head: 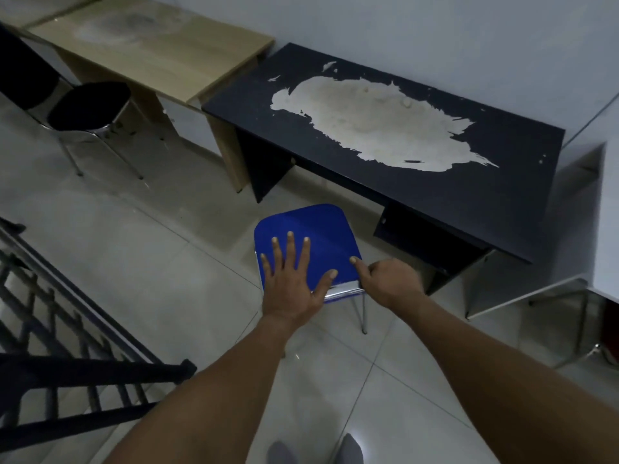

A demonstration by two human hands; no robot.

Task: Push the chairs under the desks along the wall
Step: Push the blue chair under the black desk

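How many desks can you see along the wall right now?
3: a light wood desk at left, a dark peeling desk in the middle, and a white desk cut off at right. More may be out of frame.

left hand (290, 285): flat on blue stool (313, 236) seat
right hand (388, 282): grips seat corner
black desk (435, 195): just behind stool

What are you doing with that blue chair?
A person has both hands on a blue square-seated stool with metal legs. The left hand lies flat on the seat; the right hand grips its near corner. The stool stands just outside the dark desk with the peeling top, not yet pushed under it.
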